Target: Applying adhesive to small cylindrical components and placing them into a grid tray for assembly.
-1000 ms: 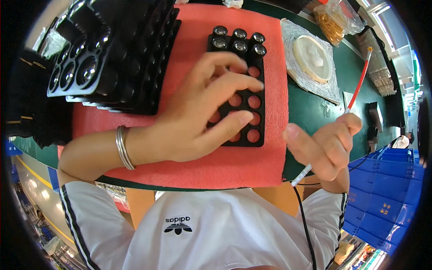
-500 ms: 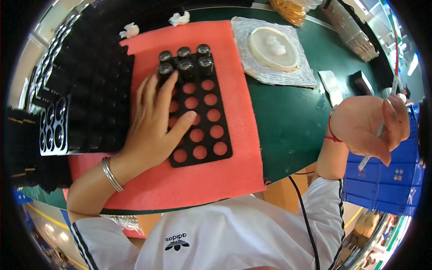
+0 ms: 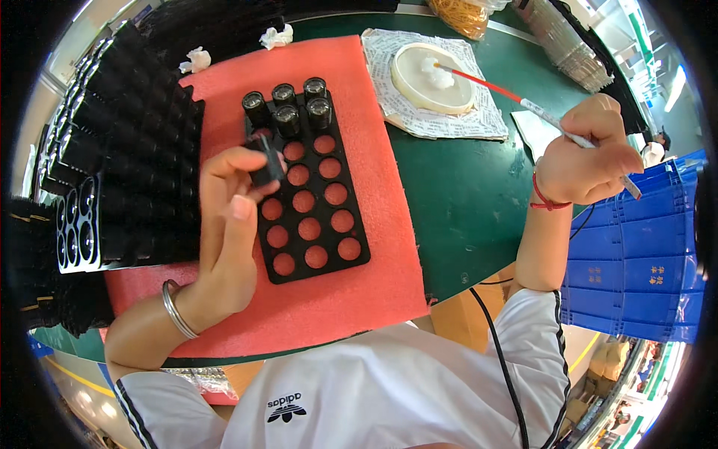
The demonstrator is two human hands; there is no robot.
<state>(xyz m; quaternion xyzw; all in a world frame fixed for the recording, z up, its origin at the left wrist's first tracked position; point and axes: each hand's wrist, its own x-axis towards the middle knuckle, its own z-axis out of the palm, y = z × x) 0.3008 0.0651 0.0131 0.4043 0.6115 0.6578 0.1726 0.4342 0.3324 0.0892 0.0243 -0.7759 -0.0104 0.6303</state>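
My left hand [image 3: 228, 224] holds a small black cylinder [image 3: 266, 168] between thumb and fingers, over the left edge of a black tray [image 3: 318, 232] with round holes. Several black cylinders [image 3: 295, 105] stand in the tray's far rows; the other holes show the red foam beneath. My right hand [image 3: 587, 153] grips a thin brush [image 3: 523, 101] with a red and white handle. Its tip rests in a round white dish [image 3: 434, 78] holding a white blob.
The tray lies on a red foam mat [image 3: 359, 284] on a green table [image 3: 464, 202]. Stacks of black moulded trays [image 3: 127, 172] stand at the left. The dish sits on printed paper [image 3: 419, 123]. Blue crates [image 3: 636, 269] are at the right. White wads [image 3: 277, 35] lie far back.
My left hand has lifted off the tray and now holds a black cylinder. My right hand has swung the brush up so its tip reaches the white dish.
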